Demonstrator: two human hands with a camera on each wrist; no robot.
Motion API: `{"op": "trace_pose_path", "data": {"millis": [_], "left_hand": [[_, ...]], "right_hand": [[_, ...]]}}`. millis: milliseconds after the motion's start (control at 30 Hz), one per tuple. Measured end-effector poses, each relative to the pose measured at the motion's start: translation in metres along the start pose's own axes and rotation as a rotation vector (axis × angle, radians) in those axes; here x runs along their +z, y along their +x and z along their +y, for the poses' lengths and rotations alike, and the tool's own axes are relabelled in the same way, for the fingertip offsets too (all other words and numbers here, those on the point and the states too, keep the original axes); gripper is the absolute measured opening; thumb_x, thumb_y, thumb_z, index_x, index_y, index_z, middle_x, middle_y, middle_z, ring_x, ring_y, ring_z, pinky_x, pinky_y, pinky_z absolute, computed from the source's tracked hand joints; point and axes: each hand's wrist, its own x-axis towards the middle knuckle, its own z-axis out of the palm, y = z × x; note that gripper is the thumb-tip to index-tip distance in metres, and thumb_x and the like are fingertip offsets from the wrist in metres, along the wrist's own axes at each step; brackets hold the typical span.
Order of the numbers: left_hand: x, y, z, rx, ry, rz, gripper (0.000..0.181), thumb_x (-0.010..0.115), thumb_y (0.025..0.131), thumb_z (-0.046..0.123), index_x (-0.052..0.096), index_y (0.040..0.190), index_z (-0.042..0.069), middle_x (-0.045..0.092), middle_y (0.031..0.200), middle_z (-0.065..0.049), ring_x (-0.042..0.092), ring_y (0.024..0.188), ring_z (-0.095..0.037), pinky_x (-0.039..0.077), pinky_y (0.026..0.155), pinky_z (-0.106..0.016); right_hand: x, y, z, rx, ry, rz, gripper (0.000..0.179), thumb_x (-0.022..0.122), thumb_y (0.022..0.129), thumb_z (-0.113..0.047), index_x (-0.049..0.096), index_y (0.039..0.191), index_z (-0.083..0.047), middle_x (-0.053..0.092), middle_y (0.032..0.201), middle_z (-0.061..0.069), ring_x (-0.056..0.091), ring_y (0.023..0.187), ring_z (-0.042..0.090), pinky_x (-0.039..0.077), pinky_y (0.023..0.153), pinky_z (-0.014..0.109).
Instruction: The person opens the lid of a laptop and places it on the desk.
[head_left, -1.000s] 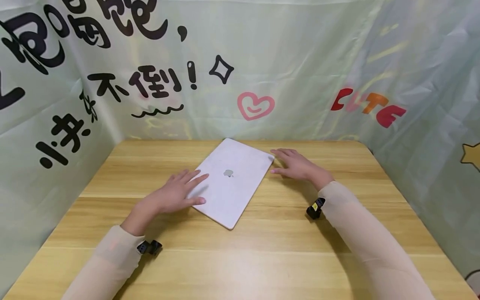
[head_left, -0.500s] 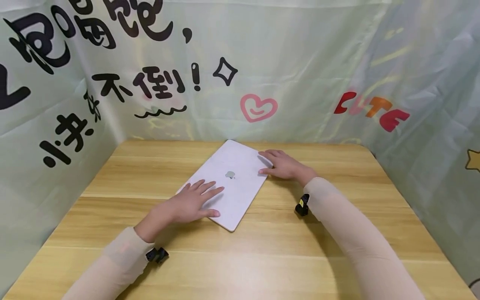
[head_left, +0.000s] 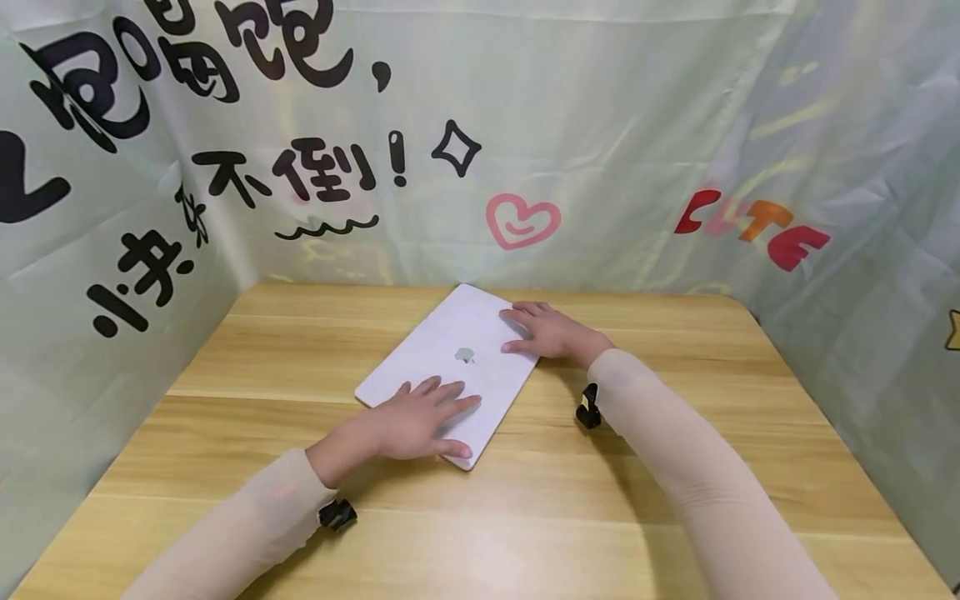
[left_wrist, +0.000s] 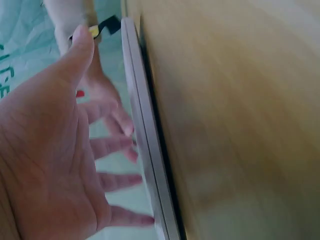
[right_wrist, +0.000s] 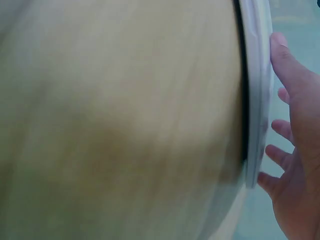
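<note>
A closed silver laptop [head_left: 427,342] with a grey apple logo lies flat and turned at an angle on the wooden table. Over its near-left part the left hand [head_left: 416,421] spreads its fingers. In the left wrist view that hand's fingertips [left_wrist: 145,220] reach the lid, with the palm raised off it. At the far-right corner the right hand [head_left: 551,332] has its fingers and thumb over the lid. The right wrist view shows the right thumb [right_wrist: 281,45] at the lid near the laptop's edge [right_wrist: 254,100]. Neither hand curls round the laptop.
The wooden table [head_left: 525,533] runs back to a pale cloth backdrop [head_left: 615,125] with printed lettering, which also hangs along both sides. A small black camera [head_left: 337,514] sits at the left wrist and another black camera [head_left: 588,407] at the right wrist.
The left hand has moved right and nearer, further over the laptop. The right hand has come left from beside the far-right corner onto the lid. The view has shifted slightly.
</note>
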Motion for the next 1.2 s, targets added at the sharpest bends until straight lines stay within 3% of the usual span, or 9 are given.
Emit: {"op": "trace_pose_path", "data": {"millis": [300,633,1200], "left_hand": [[0.003,0.008,0.021,-0.114,0.043,-0.016,0.089,0.037,0.082,0.083,0.029,0.155,0.032,0.021,0.161,-0.009,0.018,0.142,-0.048,0.023,0.095,-0.081],[0.005,0.01,0.027,-0.153,0.046,-0.03,0.096,0.048,0.078,0.083,0.028,0.156,0.031,0.02,0.161,-0.01,0.018,0.142,-0.049,0.024,0.093,-0.082],[0.005,-0.006,0.025,-0.073,0.014,-0.053,0.093,0.053,0.081,0.077,0.027,0.156,0.028,0.017,0.162,-0.012,0.012,0.143,-0.048,0.02,0.092,-0.083]], "right_hand": [[0.001,0.003,-0.005,-0.041,0.044,-0.04,0.08,0.046,0.092,-0.068,0.024,0.157,-0.025,0.013,0.163,0.009,0.01,0.147,0.037,0.015,0.115,0.058],[0.003,-0.002,-0.01,-0.007,0.043,-0.055,0.079,0.045,0.094,-0.066,0.023,0.157,-0.024,0.011,0.163,0.009,0.007,0.147,0.038,0.012,0.116,0.058],[0.007,-0.025,-0.02,0.012,0.024,-0.057,0.08,0.046,0.093,-0.066,0.024,0.157,-0.021,0.013,0.162,0.013,0.009,0.146,0.04,0.016,0.115,0.058]]}}
